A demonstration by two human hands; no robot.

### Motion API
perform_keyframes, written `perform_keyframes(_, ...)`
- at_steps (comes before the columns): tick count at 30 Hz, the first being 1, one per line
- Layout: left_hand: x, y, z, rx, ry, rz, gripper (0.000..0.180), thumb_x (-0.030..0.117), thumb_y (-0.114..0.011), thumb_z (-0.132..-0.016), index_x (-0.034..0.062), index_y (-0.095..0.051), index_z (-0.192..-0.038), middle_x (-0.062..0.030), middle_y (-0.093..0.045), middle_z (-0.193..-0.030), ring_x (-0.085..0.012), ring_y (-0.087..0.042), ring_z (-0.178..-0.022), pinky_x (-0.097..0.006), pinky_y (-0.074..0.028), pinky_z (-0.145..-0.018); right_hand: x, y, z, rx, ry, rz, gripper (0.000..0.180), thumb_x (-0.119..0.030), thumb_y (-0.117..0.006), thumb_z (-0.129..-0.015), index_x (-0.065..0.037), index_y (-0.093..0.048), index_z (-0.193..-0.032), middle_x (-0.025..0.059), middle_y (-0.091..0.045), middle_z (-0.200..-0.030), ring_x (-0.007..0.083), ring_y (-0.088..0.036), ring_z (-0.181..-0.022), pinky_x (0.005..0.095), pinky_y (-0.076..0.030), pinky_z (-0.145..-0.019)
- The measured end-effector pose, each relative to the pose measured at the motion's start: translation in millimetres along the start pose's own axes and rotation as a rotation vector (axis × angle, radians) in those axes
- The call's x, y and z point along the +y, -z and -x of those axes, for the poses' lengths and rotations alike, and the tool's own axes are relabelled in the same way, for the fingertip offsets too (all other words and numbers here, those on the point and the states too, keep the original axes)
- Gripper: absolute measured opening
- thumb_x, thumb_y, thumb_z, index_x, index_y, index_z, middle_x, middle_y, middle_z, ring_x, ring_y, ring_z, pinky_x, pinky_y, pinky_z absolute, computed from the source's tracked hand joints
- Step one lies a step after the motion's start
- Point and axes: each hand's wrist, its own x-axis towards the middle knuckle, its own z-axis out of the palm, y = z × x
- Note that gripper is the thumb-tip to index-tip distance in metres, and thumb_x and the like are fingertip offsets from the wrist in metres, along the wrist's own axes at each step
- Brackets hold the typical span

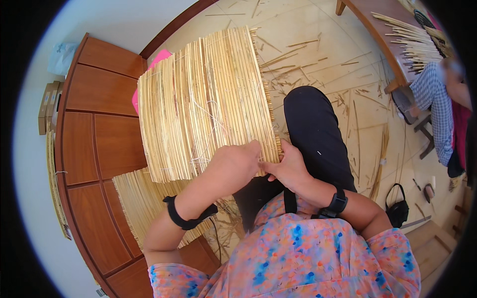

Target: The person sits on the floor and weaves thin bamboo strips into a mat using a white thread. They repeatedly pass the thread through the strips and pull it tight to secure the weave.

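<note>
While the reed mat (194,99) lies left of the dark-trousered right knee (314,131), the left hand (236,165) and right hand (289,170), nearly closed, pinch its near-right corner, apparently binding the edge, which likely calls for drawing white thread (214,119) snug.

A short-sleeved coral shirt (318,254) splashed with blue goes with dark trousers (315,129) and black wristbands (339,200).
</note>
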Motion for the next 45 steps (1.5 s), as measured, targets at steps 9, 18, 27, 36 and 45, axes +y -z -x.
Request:
perform_keyframes(9, -23, -2, -11, 0.041, -0.095, 0.824, 0.031, 0.017, -0.059, -0.099, 0.0013, -0.053, -0.072, -0.0100, -0.064, -0.082, -0.0211, -0.065, -0.086, -0.034, -0.048, -0.069, -12, -3, 6, 0.007, -0.017, -0.036, 0.042, -0.002, -0.077, -0.080, 0.003, -0.056, -0.116, 0.0093, -0.068, -0.096, 0.0125, -0.068, -0.071, 0.0261, -0.058, -0.051)
perform_keyframes(18, -22, -42, -24, 0.072, -0.049, 1.537, 0.037, 0.029, -0.059, -0.102, 0.0053, -0.048, -0.075, -0.0030, -0.049, -0.072, -0.0147, -0.048, -0.069, -0.029, -0.041, -0.067, -12, -6, 7, 0.022, -0.058, -0.042, 0.042, -0.005, -0.078, -0.082, 0.001, -0.056, -0.117, 0.0076, -0.068, -0.095, 0.0108, -0.067, -0.070, 0.0254, -0.057, -0.051)
perform_keyframes(27, -35, -42, -32, 0.105, -0.178, 1.551, 0.038, 0.029, -0.062, -0.100, 0.0050, -0.049, -0.073, -0.0042, -0.049, -0.070, -0.0151, -0.048, -0.064, -0.028, -0.038, -0.059, -26, 0, 8, -0.005, -0.122, -0.073, 0.046, -0.004, -0.077, -0.083, -0.001, -0.054, -0.123, 0.0055, -0.068, -0.102, 0.0093, -0.067, -0.078, 0.0241, -0.057, -0.055)
perform_keyframes(36, -40, -45, -34, 0.065, -0.238, 1.670, 0.029, 0.021, -0.056, -0.104, 0.0015, -0.056, -0.083, -0.0007, -0.056, -0.075, -0.0083, -0.051, -0.070, -0.025, -0.044, -0.065, 1, 12, 15, -0.166, -0.287, -0.339, 0.050, -0.012, -0.078, -0.086, -0.005, -0.056, -0.130, 0.0053, -0.067, -0.111, 0.0131, -0.068, -0.097, 0.0267, -0.059, -0.073)
perform_keyframes(45, -40, -49, -35, 0.124, -0.210, 1.652, 0.026, 0.017, -0.056, -0.104, 0.0006, -0.057, -0.084, -0.0009, -0.057, -0.075, -0.0085, -0.051, -0.070, -0.025, -0.045, -0.066, -5, -9, 14, -0.050, -0.247, -0.229, 0.023, -0.009, -0.075, -0.089, 0.001, -0.068, -0.108, 0.0082, -0.071, -0.094, 0.0160, -0.071, -0.082, 0.0268, -0.060, -0.069)
